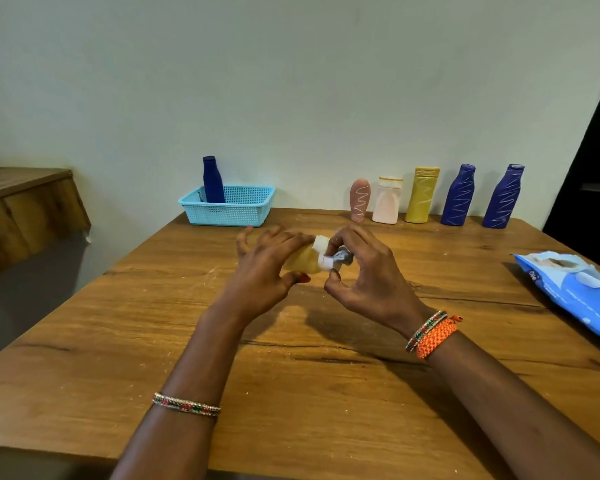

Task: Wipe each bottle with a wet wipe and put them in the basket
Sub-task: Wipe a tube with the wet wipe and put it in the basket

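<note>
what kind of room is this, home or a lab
Probably a room in a home, not a lab: a worn wooden table against a plain painted wall, toiletry bottles lined up, and a blue plastic basket.

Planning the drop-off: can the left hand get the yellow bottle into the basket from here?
Probably yes. The left hand holds the yellow bottle; bare table lies between it and the basket, whose right part is open beside the blue bottle.
</note>
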